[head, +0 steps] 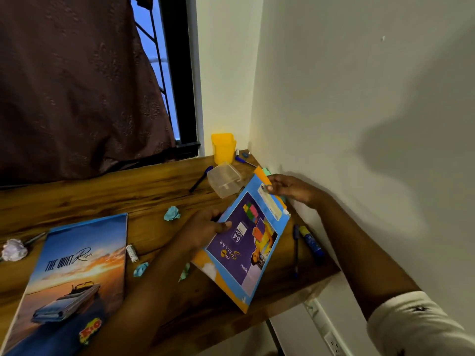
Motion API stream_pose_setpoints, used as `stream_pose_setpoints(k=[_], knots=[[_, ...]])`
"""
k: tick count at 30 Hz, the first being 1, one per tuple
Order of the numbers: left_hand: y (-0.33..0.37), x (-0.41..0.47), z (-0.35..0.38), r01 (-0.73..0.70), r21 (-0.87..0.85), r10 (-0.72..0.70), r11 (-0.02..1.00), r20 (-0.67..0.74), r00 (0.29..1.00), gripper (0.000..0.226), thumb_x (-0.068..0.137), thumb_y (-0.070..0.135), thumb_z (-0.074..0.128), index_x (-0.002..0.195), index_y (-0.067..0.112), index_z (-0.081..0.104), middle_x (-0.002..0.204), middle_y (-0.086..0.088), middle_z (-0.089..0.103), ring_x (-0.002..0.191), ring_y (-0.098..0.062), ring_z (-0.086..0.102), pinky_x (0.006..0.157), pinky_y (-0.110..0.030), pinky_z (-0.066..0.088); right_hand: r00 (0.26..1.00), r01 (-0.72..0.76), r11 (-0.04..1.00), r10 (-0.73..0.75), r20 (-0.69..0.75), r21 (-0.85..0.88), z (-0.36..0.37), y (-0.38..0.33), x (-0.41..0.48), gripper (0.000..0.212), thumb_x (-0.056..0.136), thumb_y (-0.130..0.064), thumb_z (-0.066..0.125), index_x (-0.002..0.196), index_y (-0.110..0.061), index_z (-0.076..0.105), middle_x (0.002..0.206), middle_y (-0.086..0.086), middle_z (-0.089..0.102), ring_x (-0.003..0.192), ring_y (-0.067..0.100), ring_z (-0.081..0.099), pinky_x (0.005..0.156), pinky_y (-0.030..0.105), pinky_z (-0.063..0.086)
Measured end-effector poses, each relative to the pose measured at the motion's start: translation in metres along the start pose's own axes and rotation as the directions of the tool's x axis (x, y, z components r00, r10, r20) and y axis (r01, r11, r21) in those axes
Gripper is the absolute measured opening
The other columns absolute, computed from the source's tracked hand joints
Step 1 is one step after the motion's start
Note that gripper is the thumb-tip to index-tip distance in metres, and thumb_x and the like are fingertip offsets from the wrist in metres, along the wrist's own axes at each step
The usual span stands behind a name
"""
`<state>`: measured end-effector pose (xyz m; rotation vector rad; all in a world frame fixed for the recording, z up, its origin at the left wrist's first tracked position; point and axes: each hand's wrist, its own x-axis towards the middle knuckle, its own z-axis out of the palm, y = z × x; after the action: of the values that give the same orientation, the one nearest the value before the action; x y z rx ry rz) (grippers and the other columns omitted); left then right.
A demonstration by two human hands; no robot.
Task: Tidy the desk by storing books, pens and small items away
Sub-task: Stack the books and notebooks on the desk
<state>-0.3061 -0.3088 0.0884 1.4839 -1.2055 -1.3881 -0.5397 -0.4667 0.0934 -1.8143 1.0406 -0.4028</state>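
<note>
Blue-edged with a purple cover, the small notebook is held at a tilt over the right end of the wooden desk, close to the white wall. We see both hands on it. The left hand grips its left edge, thumb curled onto the cover and the other fingers hidden beneath. The right hand pinches the far corner, thumb on top. An orange edge shows along the notebook's underside; we cannot tell whether that is a second book.

Just beyond the notebook lies a clear plastic box, with a dark pen to its left and a yellow pen holder standing upright in the desk's back corner. Between the notebook and the wall lie a glue stick and a blue pen, side by side.

To the left, a large notebook with a car on its cover lies flat. Near it we find a small white spool, two crumpled blue paper balls and a white paper ball. A brown curtain hangs behind the desk.
</note>
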Motion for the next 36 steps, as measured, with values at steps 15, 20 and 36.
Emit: stream_pose_setpoints(k=[15,20,36], knots=[[0.047,-0.107,-0.126,-0.469,-0.058,0.313,0.881,-0.671,0.672,0.049,0.094,0.027,0.054,0.140,0.032,0.039,0.144,0.008,0.043,0.129,-0.009,0.041,0.107,-0.033,0.034,0.518,0.529,0.451,-0.843,-0.148,-0.719,0.101,-0.255,-0.066,0.024,0.083,-0.031,0.061,0.103,-0.019,0.064,0.082,0.003,0.068,0.072,0.023,0.064,0.058,0.029,0.047],[0.001,-0.164,-0.186,-0.439,-0.222,0.221,0.871,-0.621,0.752,0.031,0.098,0.032,0.038,0.125,0.036,0.052,0.128,0.013,0.058,0.115,-0.003,0.054,0.100,-0.032,0.037,0.232,0.479,0.157,-0.972,-0.048,-0.863,0.225,-0.248,-0.048,0.030,0.081,-0.016,0.053,0.107,-0.018,0.069,0.089,0.001,0.071,0.075,0.024,0.063,0.056,0.028,0.048],[-0.203,-0.188,-0.238,0.133,0.497,0.185,0.857,-0.538,0.822,0.085,0.078,0.067,0.024,0.147,0.018,0.028,0.153,-0.002,0.029,0.144,-0.014,0.020,0.115,-0.032,-0.008,0.794,0.552,0.383,-0.512,0.328,-0.741,0.444,-0.113,-0.047,0.052,0.080,-0.059,0.043,0.126,-0.036,0.050,0.125,-0.015,0.059,0.113,0.012,0.050,0.088,0.028,0.047]])
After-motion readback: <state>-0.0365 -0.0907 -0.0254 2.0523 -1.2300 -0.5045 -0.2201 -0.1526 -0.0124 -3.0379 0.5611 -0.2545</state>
